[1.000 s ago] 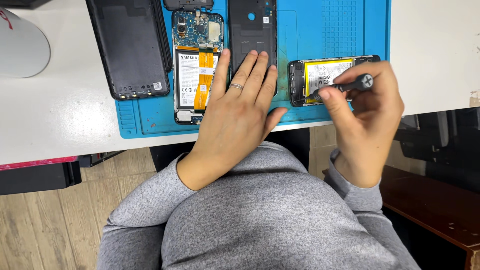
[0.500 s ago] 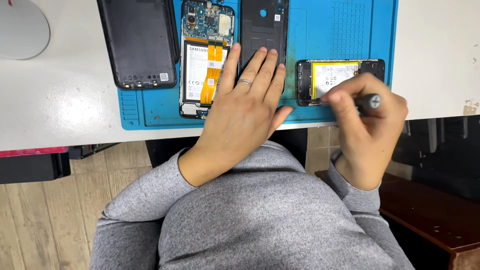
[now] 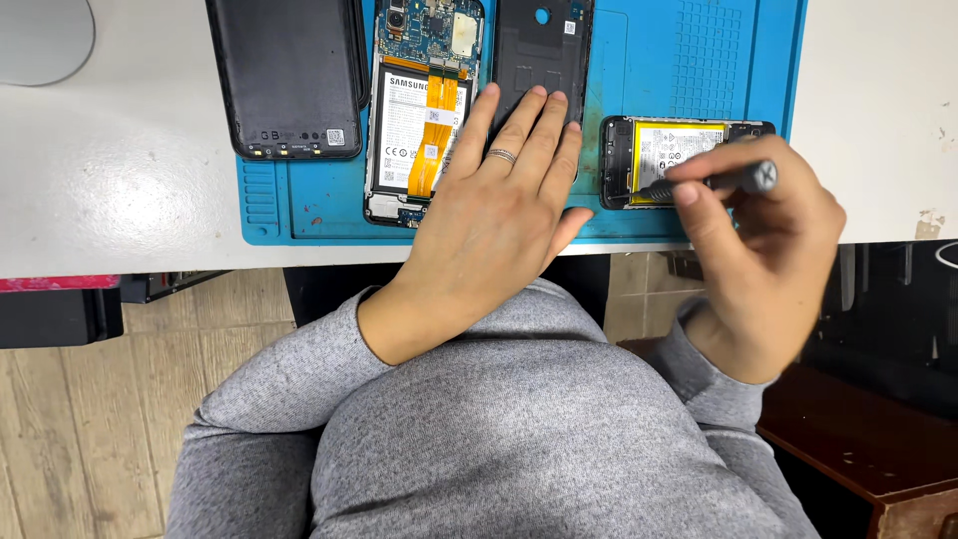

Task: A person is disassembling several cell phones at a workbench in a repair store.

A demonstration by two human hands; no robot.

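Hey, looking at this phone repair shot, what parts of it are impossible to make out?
All in the head view:
- Screwdriver tip: too small and dark to tell where it touches the small opened phone.
- That phone's right end: covered by the right hand.
- Black inner cover lower part: under the left hand.
- Large opened phone and black back cover: tops cut off by the frame edge.
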